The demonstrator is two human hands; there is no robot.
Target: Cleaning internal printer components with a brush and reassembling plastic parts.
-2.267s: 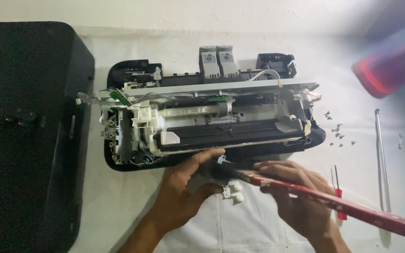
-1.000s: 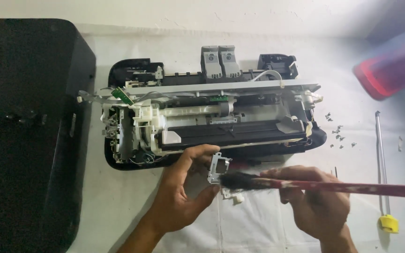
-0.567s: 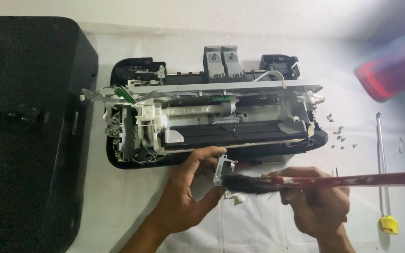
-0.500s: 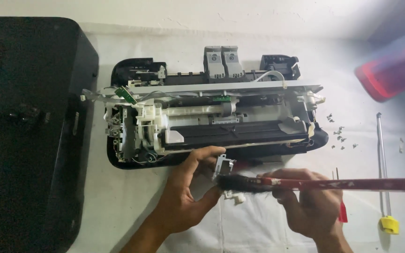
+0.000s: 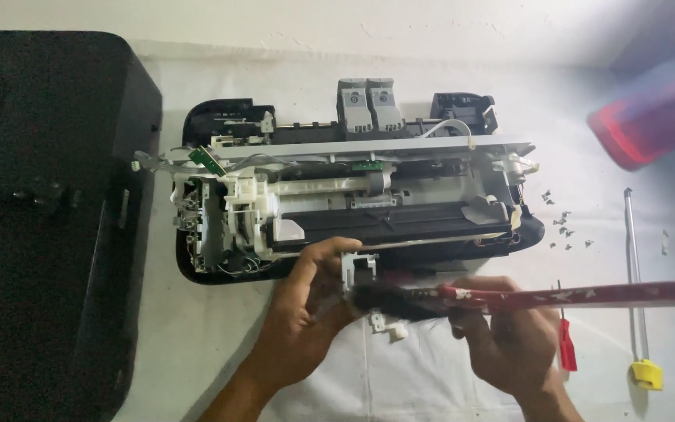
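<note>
Brush (image 5: 400,301) swung level, opened printer (image 5: 353,211) just behind, screws (image 5: 560,227) right.

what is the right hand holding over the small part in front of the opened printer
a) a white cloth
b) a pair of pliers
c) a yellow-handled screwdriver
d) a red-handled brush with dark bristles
d: the right hand holds a red-handled brush whose dark bristles meet the small grey part in the left hand; the yellow-handled screwdriver lies untouched on the table.

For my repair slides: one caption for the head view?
Left hand holds a small grey part while right hand brushes it with a red-handled brush, before an opened printer.
</note>
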